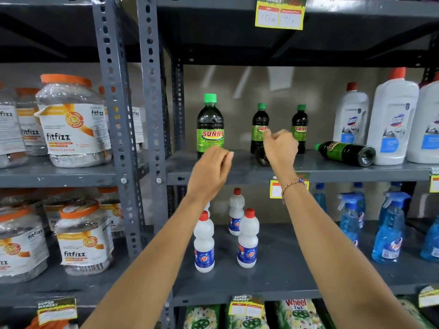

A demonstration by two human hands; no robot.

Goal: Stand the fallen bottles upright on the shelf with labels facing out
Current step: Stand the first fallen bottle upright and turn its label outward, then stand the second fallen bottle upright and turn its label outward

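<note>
At centre frame, on the grey metal shelf (pixel 237 170), stand three green-capped dark bottles marked SUNNY: the front upright bottle (pixel 210 125) at centre left, label facing out, and two rear upright bottles (pixel 260 125) (pixel 299 125) nearer the back wall. Right of centre, one fallen bottle (pixel 345 151) lies on its side, cap toward the left and base toward the right, touching the large white bottles (pixel 389 119) at the right edge. A second fallen bottle (pixel 262 157) lies just below the right hand (pixel 280 148), its base toward the viewer; most of it is hidden, so contact cannot be judged. That hand's fingers are curled loosely inward, apparently enclosing nothing; a bracelet (pixel 291 185) circles the wrist. The left hand (pixel 210 170) hovers before the front upright bottle's lower part, fingers half bent and holding nothing. On the lower shelf stand small white bottles (pixel 204 243) and blue spray bottles (pixel 389 229); at far left, orange-lidded jars (pixel 71 119).
</note>
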